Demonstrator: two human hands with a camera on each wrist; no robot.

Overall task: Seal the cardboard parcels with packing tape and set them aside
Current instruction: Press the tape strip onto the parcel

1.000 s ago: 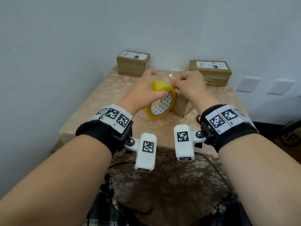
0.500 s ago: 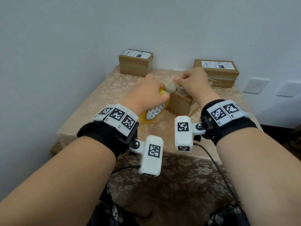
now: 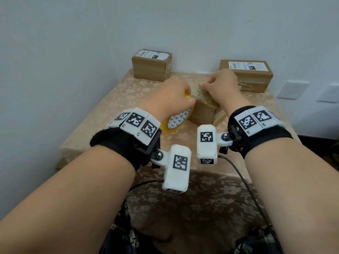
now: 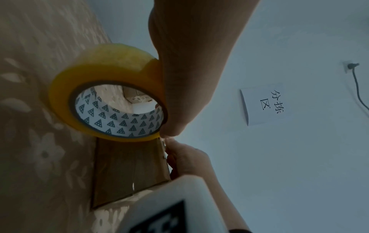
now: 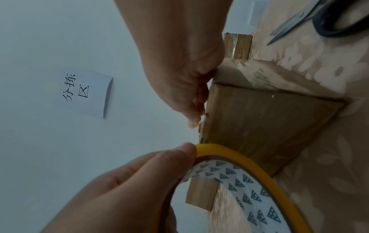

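A small brown cardboard parcel (image 3: 203, 111) sits mid-table. My left hand (image 3: 184, 97) grips the yellow packing tape roll (image 3: 177, 120), held on edge against the parcel's left side. A short clear tape strip (image 3: 197, 93) runs from the roll across the parcel's top to my right hand (image 3: 203, 86), which pinches its end. In the left wrist view the roll (image 4: 107, 88) stands above the parcel (image 4: 127, 170). In the right wrist view my right hand's fingers (image 5: 196, 100) curl at the parcel's (image 5: 259, 119) top edge. The parcel's top is mostly hidden by both hands.
Two labelled parcels stand against the wall, one at the back left (image 3: 151, 66) and one at the back right (image 3: 246, 75). Black-handled scissors (image 5: 329, 18) lie on the flowered tablecloth (image 3: 113, 99) right of the parcel. A paper sign (image 4: 263, 104) hangs on the wall.
The left hand lowered the roll to the parcel's left side. The right hand drew the tape end rightward, so a strip now spans the parcel's top.
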